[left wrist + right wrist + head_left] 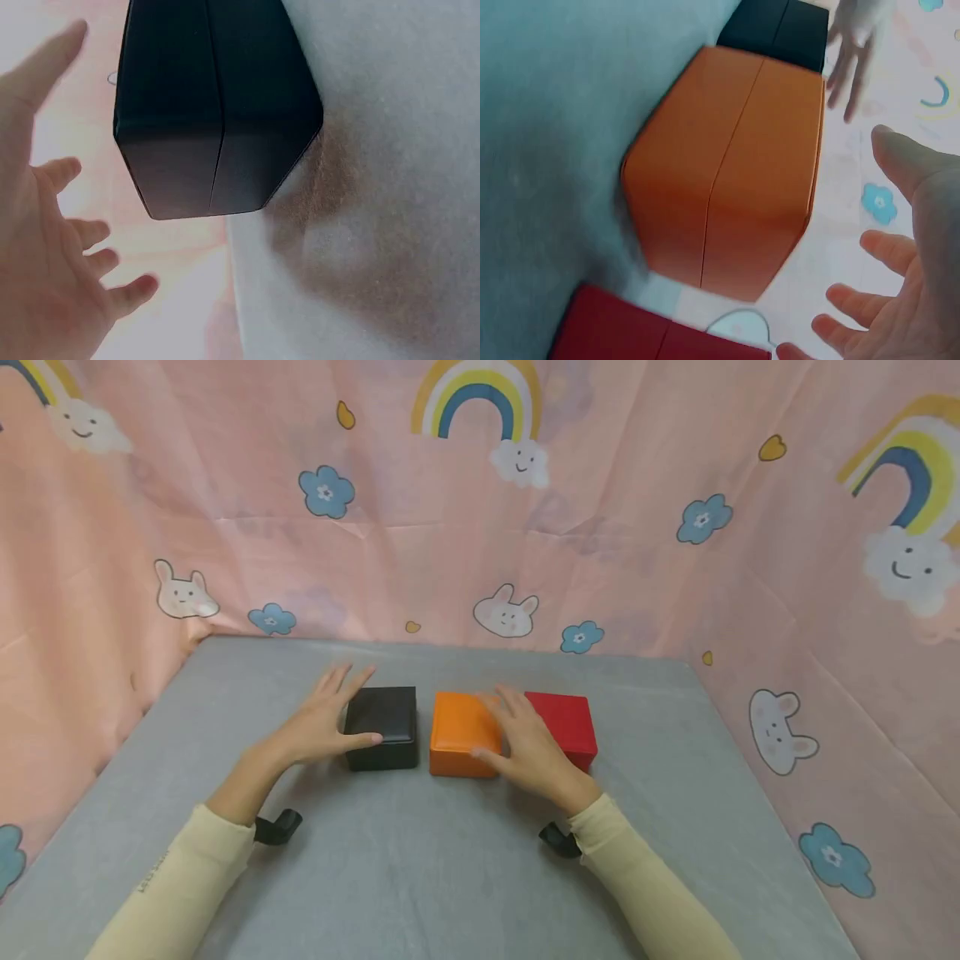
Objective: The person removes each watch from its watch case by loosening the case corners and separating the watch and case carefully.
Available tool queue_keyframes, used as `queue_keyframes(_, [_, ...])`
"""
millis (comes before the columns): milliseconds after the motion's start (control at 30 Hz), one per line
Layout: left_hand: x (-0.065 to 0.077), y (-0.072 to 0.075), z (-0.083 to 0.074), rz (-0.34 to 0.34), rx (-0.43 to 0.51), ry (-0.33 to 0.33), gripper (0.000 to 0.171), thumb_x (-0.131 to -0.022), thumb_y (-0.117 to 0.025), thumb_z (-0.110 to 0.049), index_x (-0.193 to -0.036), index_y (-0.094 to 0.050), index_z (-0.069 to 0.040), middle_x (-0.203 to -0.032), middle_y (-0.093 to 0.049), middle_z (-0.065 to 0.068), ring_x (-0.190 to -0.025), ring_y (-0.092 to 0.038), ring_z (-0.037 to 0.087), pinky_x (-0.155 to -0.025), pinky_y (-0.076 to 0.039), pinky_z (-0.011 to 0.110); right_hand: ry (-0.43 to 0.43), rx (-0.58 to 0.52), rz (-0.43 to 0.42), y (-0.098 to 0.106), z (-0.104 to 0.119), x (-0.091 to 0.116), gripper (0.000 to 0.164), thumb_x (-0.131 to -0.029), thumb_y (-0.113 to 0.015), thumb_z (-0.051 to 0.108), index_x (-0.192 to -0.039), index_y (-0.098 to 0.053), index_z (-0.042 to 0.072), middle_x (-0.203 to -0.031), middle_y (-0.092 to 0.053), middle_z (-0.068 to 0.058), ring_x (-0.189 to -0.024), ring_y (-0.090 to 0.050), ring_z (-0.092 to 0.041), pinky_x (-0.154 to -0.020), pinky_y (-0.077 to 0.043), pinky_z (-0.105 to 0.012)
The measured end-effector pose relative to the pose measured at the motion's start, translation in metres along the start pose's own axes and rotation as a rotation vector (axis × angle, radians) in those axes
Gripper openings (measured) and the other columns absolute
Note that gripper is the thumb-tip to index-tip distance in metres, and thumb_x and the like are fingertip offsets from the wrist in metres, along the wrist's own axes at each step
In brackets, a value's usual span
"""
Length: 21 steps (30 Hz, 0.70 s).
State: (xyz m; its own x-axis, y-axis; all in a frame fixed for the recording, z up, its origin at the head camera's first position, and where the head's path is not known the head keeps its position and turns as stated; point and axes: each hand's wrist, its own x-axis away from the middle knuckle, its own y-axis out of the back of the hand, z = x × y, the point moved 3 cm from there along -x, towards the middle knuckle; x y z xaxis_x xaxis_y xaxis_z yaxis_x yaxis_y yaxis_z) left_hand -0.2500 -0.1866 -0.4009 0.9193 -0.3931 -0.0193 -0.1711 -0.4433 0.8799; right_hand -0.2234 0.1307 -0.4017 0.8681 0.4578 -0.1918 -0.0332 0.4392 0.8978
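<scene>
Three closed boxes with smooth, leather-like surfaces stand in a row on the grey surface. The black box (384,714) is leftmost, the orange box (459,731) in the middle, and the red box (567,725) on the right. My left hand (322,718) is spread at the black box's left side, thumb in front of it; the left wrist view shows a gap between palm and black box (217,120). Over the gap between orange and red hovers my right hand (531,745), fingers apart, partly covering both. In the right wrist view it stays apart from the orange box (727,172).
Pink cloth (420,560) printed with rainbows, clouds and bunnies hangs behind and along both sides of the grey table (420,877). Black wrist mounts (277,827) stick out under the cream sleeves (183,877). Narrow gaps separate the boxes.
</scene>
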Motion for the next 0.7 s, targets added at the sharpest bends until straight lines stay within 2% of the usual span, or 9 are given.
queue_keyframes(200, [0.002, 0.005, 0.006, 0.071, 0.106, 0.012, 0.101, -0.089, -0.073, -0.052, -0.164, -0.010, -0.029, -0.171, 0.002, 0.020, -0.154, 0.002, 0.053, -0.108, -0.015, 0.084, 0.076, -0.070, -0.014, -0.006, 0.018, -0.002, 0.075, -0.092, -0.073, 0.037, -0.156, -0.039, 0.019, -0.159, -0.037, -0.010, -0.146, -0.035, -0.029, -0.117, -0.039, -0.055])
queue_keyframes(433, [0.000, 0.013, 0.010, 0.080, 0.122, 0.018, 0.099, -0.088, -0.076, -0.046, -0.163, -0.018, -0.019, -0.170, -0.004, 0.023, -0.153, -0.003, 0.054, -0.110, -0.015, 0.082, 0.134, -0.160, -0.017, -0.010, 0.035, -0.008, 0.069, -0.092, -0.074, 0.034, -0.153, -0.044, 0.017, -0.158, -0.040, -0.008, -0.143, -0.040, -0.028, -0.111, -0.046, -0.052])
queue_keyframes(700, [0.000, 0.011, 0.013, 0.087, 0.126, 0.015, 0.097, -0.085, -0.080, -0.043, -0.161, -0.025, -0.015, -0.168, -0.012, 0.025, -0.152, -0.013, 0.054, -0.112, -0.020, 0.079, 0.173, -0.194, 0.026, -0.021, 0.057, -0.007, 0.065, -0.092, -0.075, 0.029, -0.150, -0.049, 0.016, -0.154, -0.047, -0.011, -0.141, -0.044, -0.030, -0.112, -0.044, -0.052])
